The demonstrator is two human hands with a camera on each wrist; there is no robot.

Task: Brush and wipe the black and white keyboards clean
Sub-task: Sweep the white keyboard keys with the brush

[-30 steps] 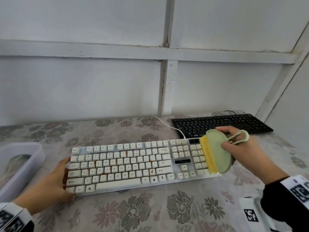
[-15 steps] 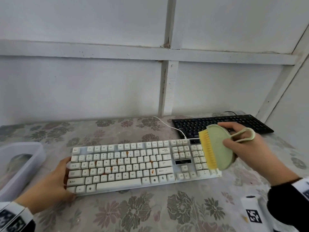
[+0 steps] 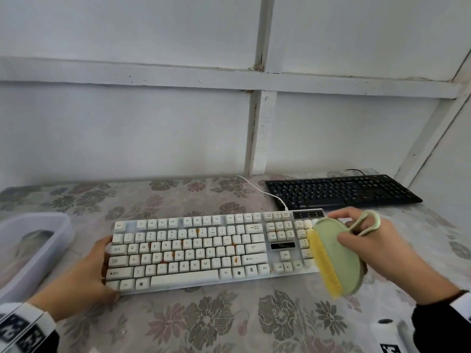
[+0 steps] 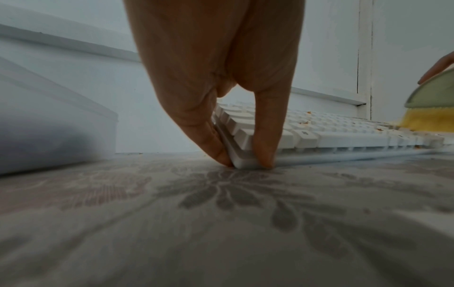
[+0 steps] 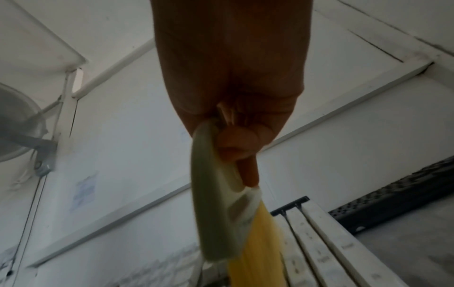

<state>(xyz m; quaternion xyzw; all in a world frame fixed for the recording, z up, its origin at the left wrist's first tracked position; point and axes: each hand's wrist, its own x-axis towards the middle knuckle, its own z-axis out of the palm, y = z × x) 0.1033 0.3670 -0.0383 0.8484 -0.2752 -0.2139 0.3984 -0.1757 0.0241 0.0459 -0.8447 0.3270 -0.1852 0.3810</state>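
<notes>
Brushing white keyboard (image 3: 204,248), numpad end | orange stains remain mid-keys | left hand (image 3: 84,273) pinches its corner | right hand (image 3: 377,245) grips brush (image 3: 334,256) | black keyboard (image 3: 341,191) apparently untouched; wiping unstarted.

The white keyboard (image 3: 204,250) fills the middle of the table (image 3: 229,322). The left hand (image 3: 84,271) blocks its left end, and the right hand (image 3: 377,245) with the brush (image 3: 336,258) blocks its right end. A plastic tub (image 3: 35,240) stands near the left side. The black keyboard (image 3: 341,191) occupies the back right. Open cloth lies between the 2 keyboards' left stretch and the wall, and along the front edge.
</notes>
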